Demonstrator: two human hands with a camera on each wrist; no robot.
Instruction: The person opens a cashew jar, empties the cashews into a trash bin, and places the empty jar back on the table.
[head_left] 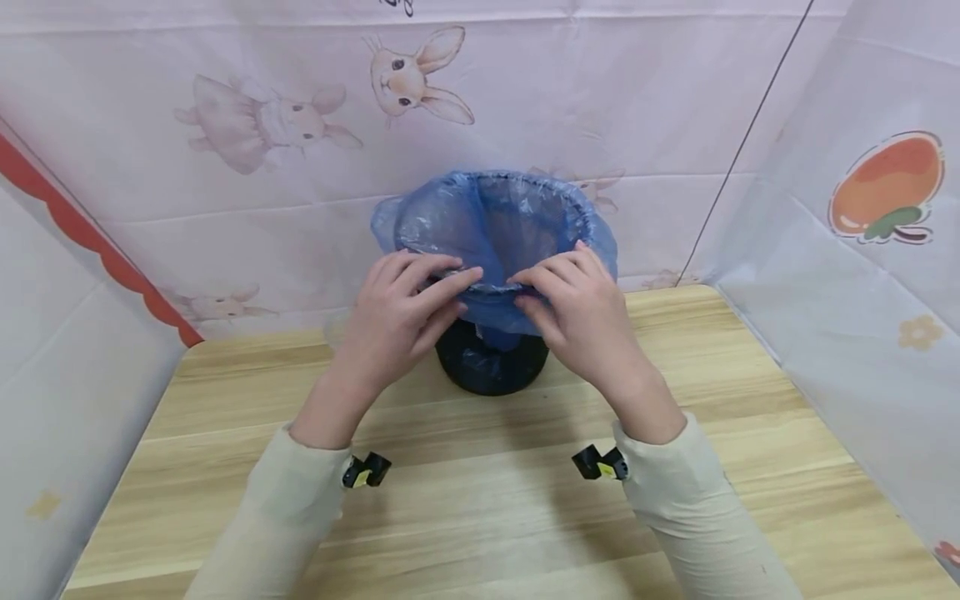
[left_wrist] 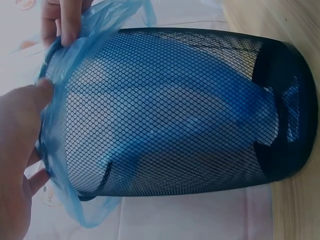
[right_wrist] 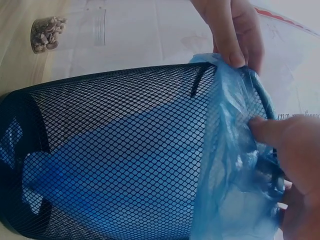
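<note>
A black mesh trash bin (left_wrist: 200,120) stands upright on the table, its solid dark base (head_left: 491,379) resting on the wood. Inside it hangs a thin blue garbage bag (head_left: 525,208), its edge folded outward over the rim all round. At the front left of the rim, my left hand (head_left: 401,304) pinches the folded bag, fingers over the top and thumb outside. My right hand (head_left: 585,312) does the same at the front right, with its thumb (right_wrist: 262,130) against the plastic. Through the mesh, the bag's bunched bottom (right_wrist: 42,172) shows above the base.
Behind the left arm, a clear jar (right_wrist: 47,35) with small brownish pieces stands by the back wall. Printed fabric walls (head_left: 285,192) enclose the wooden table (head_left: 480,500) at the back and both sides. Small black camera mounts (head_left: 367,471) sit on both wrists.
</note>
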